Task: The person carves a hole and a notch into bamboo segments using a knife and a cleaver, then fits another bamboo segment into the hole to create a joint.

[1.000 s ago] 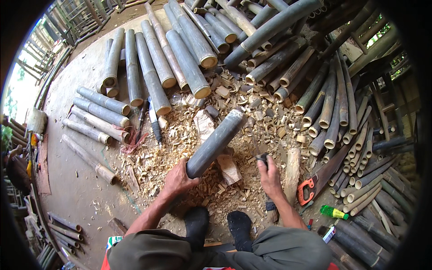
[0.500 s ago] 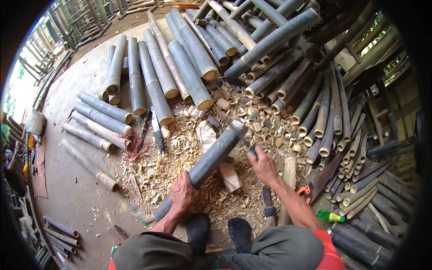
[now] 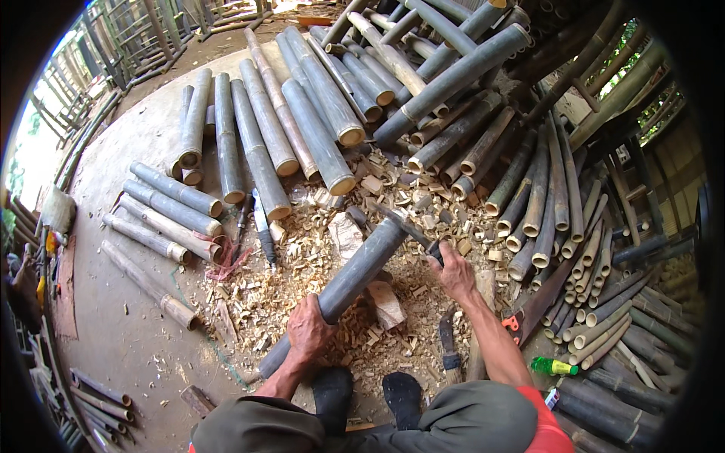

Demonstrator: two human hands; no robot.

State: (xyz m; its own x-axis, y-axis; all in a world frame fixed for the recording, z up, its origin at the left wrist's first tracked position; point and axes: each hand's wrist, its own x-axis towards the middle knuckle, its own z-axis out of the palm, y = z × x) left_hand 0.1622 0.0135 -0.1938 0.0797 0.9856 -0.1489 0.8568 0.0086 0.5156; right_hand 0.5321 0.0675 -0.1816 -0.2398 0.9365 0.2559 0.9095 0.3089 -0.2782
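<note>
My left hand (image 3: 308, 326) is wrapped round a dark grey bamboo pole (image 3: 361, 264), about midway along it. The pole lies slanted, its far end raised over a wooden block (image 3: 387, 303) and its near end low by my left forearm. In my right hand (image 3: 455, 272) is the dark handle of a large knife (image 3: 410, 228). Its blade lies across the pole's far end and appears to touch the rim. Another knife (image 3: 448, 343) with a bound handle rests on the ground near my right forearm. Wood chips (image 3: 302, 260) surround the block.
Cut bamboo poles (image 3: 321, 140) lie in rows ahead, with more bamboo stacked at right (image 3: 563, 181). A saw (image 3: 545, 293) with an orange handle and a green bottle (image 3: 553, 365) lie at right. A long blade (image 3: 261, 215) with a black handle is left of centre.
My right hand has shifted slightly right and the knife blade, blurred before, now shows clearly across the pole's end. My left hand keeps its hold on the bamboo pole.
</note>
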